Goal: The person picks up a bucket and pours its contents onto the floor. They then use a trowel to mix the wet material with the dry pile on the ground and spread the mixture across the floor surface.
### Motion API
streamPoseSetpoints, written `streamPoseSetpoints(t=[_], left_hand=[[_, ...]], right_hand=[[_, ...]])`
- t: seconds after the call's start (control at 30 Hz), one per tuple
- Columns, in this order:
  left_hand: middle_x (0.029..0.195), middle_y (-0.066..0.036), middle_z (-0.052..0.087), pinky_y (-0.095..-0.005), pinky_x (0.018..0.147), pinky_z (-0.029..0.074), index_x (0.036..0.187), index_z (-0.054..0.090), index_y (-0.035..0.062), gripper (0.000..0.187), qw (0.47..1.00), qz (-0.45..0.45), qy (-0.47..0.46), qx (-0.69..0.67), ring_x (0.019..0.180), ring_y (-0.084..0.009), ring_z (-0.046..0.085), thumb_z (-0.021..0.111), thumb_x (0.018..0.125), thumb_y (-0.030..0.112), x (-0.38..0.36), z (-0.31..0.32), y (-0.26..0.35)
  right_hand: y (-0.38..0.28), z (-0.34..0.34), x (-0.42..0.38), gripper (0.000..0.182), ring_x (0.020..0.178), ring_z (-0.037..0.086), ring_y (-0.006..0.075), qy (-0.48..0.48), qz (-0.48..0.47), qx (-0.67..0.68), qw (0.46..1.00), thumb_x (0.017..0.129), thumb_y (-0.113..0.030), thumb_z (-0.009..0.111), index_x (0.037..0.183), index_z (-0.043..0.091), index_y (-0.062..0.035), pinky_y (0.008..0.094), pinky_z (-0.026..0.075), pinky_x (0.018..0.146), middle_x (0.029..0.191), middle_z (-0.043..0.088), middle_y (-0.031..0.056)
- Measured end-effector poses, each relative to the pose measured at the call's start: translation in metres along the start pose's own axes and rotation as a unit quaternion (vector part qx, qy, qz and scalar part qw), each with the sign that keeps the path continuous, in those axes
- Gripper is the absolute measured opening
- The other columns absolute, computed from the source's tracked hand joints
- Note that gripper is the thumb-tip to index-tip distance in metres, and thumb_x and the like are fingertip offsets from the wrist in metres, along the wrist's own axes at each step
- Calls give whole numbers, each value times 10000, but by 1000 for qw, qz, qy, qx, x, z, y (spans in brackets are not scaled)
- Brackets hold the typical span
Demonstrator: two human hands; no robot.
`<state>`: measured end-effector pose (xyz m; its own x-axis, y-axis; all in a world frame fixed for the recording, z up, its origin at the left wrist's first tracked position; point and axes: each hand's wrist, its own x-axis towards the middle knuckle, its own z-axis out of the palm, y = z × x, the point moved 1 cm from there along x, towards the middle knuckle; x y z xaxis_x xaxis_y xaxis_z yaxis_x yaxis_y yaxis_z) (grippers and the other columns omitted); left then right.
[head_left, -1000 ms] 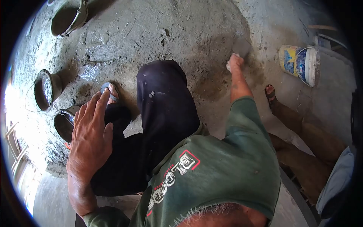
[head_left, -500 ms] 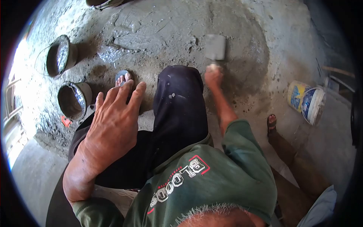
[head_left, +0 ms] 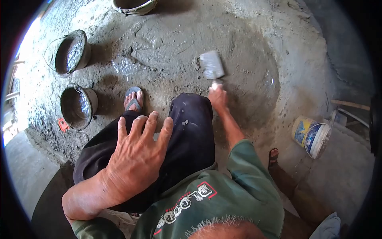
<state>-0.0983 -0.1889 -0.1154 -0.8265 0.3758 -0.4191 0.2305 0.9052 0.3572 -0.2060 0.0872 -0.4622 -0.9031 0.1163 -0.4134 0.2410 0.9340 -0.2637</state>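
Observation:
My right hand (head_left: pixel 218 98) is closed around the short handle of a square-bladed trowel (head_left: pixel 212 65). The grey blade, slightly blurred, lies over the wet mortar (head_left: pixel 238 49) spread on the floor. My left hand (head_left: pixel 138 159) hangs open above my lap, fingers spread and holding nothing. Beneath it are my dark trousers (head_left: pixel 193 135), the knee bent between my two arms. My sandalled foot (head_left: pixel 134 99) rests at the edge of the mortar.
Two mortar-smeared buckets (head_left: pixel 81 59) (head_left: pixel 92 101) stand at left, another bucket (head_left: pixel 137 8) at the top. A small red object (head_left: pixel 63 124) lies by the lower one. At right are a tipped paint pail (head_left: pixel 316 139), a wooden stick (head_left: pixel 350 104) and another person's sandalled foot (head_left: pixel 273 157).
The trowel in my right hand has shifted left and slightly down, its blade now tilted. My left hand has moved right and lower. The whole view has shifted a little.

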Motion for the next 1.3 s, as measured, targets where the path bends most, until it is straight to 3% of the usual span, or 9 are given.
streamPoseSetpoints(t=[0.2, 0.33, 0.57, 0.63, 0.73, 0.8, 0.93, 1.07, 1.3], left_hand=[[1347, -256, 395, -653, 992, 304, 1352, 391, 2, 636, 1000, -5, -10, -23, 1226, -383, 414, 575, 746, 64, -11, -1, -5], [1342, -272, 397, -697, 954, 314, 1328, 409, -3, 533, 998, -12, -41, -51, 1228, -394, 419, 527, 829, 145, -19, -1, -6], [1326, -268, 409, -710, 926, 330, 1325, 426, 23, 519, 997, -24, -9, -67, 1176, -388, 463, 514, 872, 261, -27, 0, -15], [1319, -267, 421, -717, 921, 323, 1316, 448, 38, 512, 998, -9, 8, -54, 1128, -386, 496, 498, 886, 313, -30, 5, -11], [1304, -267, 437, -722, 909, 327, 1314, 455, 47, 504, 998, -15, 18, -60, 1119, -385, 501, 498, 894, 320, -29, 1, -13], [1289, -263, 456, -722, 898, 333, 1311, 462, 49, 509, 998, -15, 14, -55, 1111, -381, 506, 504, 895, 339, -31, 3, -13], [1268, -251, 485, -705, 889, 358, 1288, 489, 46, 513, 995, -27, 35, -87, 1104, -373, 508, 522, 887, 365, -35, 3, -15], [1256, -252, 501, -684, 888, 385, 1273, 511, 46, 537, 996, -30, 41, -71, 1104, -362, 509, 541, 873, 403, -36, 2, -17], [1262, -266, 496, -686, 912, 377, 1292, 484, 16, 601, 997, -31, 52, -39, 1131, -379, 506, 549, 860, 430, -37, 3, -27]], right_hand=[[7, -40, 129, 432, 904, 642, 430, 204, 40, 35, 978, 845, -360, 610, 1067, 538, 3, 494, 511, 791, 982, 644, 271], [-19, -81, 187, 434, 1005, 630, 407, 133, 128, 60, 981, 849, -316, 553, 1075, 565, 54, 483, 513, 852, 1069, 625, 292], [-49, -96, 154, 424, 1021, 617, 430, 31, -77, -76, 994, 872, -309, 565, 1083, 563, 59, 465, 502, 860, 1054, 624, 317], [-59, -81, 167, 439, 1002, 632, 408, 67, 22, 91, 993, 866, -342, 589, 1069, 592, 47, 453, 506, 850, 1025, 639, 304], [-85, -31, 216, 419, 971, 649, 389, 83, 41, 109, 990, 854, -354, 603, 1044, 627, 19, 450, 510, 834, 1026, 654, 268], [-125, -12, 214, 384, 957, 655, 385, 73, -107, 50, 990, 838, -350, 612, 1023, 654, -17, 454, 512, 821, 1020, 670, 228], [-214, 17, 198, 335, 969, 658, 361, -3, -151, 57, 987, 822, -345, 614, 962, 676, -47, 449, 510, 814, 981, 682, 216], [-268, 66, 176, 350, 905, 664, 387, -61, -371, -55, 925, 838, -341, 611, 951, 576, -12, 459, 536, 764, 923, 684, 209], [-268, 53, 110, 319, 791, 682, 382, -50, -445, -173, 877, 872, -255, 551, 1017, 459, 14, 470, 559, 700, 848, 666, 241]])
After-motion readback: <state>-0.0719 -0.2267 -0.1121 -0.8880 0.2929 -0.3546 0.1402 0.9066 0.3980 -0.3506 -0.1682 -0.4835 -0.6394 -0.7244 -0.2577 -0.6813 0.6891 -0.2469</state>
